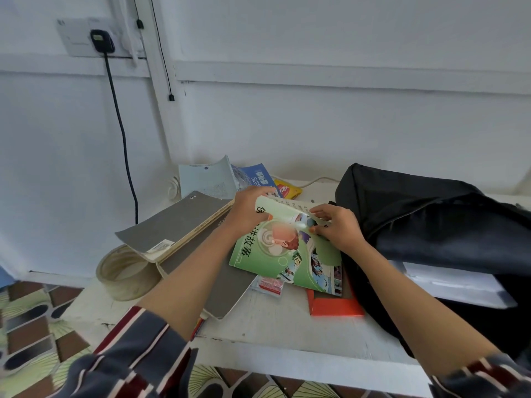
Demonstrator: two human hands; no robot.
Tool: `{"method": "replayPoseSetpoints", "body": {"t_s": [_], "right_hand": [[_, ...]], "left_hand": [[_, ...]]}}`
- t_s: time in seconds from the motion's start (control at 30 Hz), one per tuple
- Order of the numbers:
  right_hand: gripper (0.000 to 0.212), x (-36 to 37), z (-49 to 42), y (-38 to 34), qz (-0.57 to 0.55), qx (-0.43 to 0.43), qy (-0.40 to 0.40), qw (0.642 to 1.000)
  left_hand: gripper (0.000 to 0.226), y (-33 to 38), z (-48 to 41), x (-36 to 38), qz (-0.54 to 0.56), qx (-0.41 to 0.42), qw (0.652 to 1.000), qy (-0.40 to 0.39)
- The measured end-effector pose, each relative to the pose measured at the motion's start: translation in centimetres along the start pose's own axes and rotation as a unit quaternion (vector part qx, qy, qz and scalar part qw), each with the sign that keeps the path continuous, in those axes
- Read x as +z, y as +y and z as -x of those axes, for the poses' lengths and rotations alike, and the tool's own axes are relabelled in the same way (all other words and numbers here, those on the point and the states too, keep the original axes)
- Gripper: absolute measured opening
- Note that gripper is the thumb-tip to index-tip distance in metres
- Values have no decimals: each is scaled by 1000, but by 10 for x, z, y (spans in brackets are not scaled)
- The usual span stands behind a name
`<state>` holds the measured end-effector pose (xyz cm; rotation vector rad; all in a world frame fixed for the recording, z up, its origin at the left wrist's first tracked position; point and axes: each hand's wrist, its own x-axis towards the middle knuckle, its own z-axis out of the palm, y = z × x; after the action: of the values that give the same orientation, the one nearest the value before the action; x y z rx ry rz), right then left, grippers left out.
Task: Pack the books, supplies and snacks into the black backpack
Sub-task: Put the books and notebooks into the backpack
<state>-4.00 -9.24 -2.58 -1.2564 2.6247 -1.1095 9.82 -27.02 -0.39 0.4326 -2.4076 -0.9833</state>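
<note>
Both hands hold the green book (283,255) at its far edge: the left hand (249,211) grips the 11 o'clock corner, and the right hand (336,225) pinches the 1 o'clock corner, bending the cover. The book lies on the white table (287,337), overlapping an orange book (333,305). The black backpack (431,225) lies touching the green book at 3 o'clock, with grey notebooks (178,225) at 9 o'clock.

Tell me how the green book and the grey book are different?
The green book has cartoon pictures; the grey book has a plain cover. Both hands, left and right, hold the green book; the grey book lies untouched. Both are still outside the backpack.
</note>
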Motion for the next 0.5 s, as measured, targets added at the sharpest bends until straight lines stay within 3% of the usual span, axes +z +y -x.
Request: {"method": "replayPoseSetpoints", "body": {"t_s": [0.23,0.5], "right_hand": [[40,-5,2,-1,-73,-11,38,997],[41,-12,2,-9,-157,3,72,985]], "left_hand": [[48,20,-6,-8,48,70,996,34],[50,48,-10,-27,60,91,994,16]]}}
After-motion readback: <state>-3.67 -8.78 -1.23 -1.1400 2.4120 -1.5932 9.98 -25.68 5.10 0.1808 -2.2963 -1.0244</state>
